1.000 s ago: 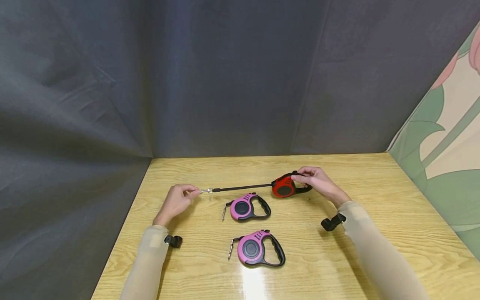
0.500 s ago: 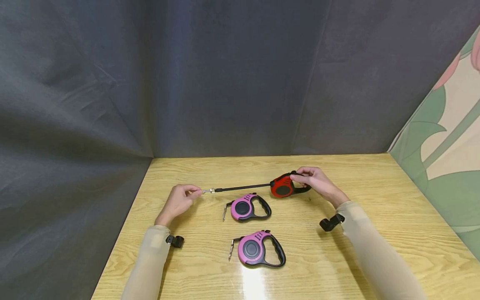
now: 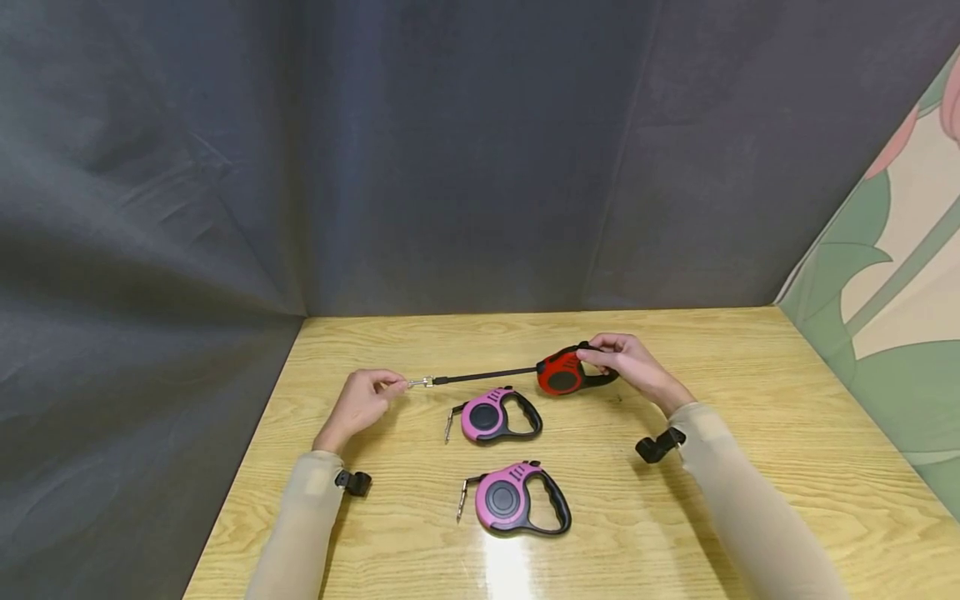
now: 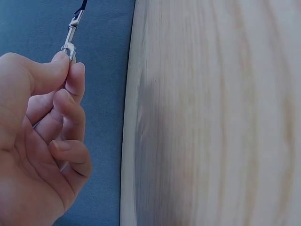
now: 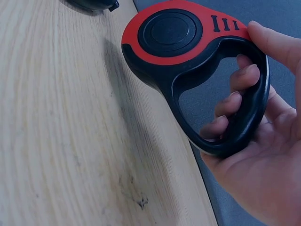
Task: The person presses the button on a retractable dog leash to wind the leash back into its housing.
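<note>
My right hand (image 3: 630,365) grips the black handle of a red retractable dog leash (image 5: 171,33), its fingers through the handle loop in the right wrist view. A short black strap (image 3: 487,375) runs from the leash body to a silver snap hook (image 4: 70,35). The thumb and forefinger of my left hand (image 3: 362,402) pinch the end of that hook, and the other fingers are loosely bent. The strap looks nearly straight, held above the wooden table. Nearer to me lie two pink retractable leashes, one (image 3: 483,417) just below the strap and another (image 3: 504,500) closer.
Both pink leashes lie flat with metal clips pointing left and handles right. The wooden table (image 3: 637,533) meets a dark grey cloth (image 3: 465,167) at the back and left. A flower-patterned panel (image 3: 900,333) borders the right side.
The left hand and hook have shifted slightly right, and the right hand with the red leash slightly left. The stretch of strap between them is shorter. The pink leashes stay put.
</note>
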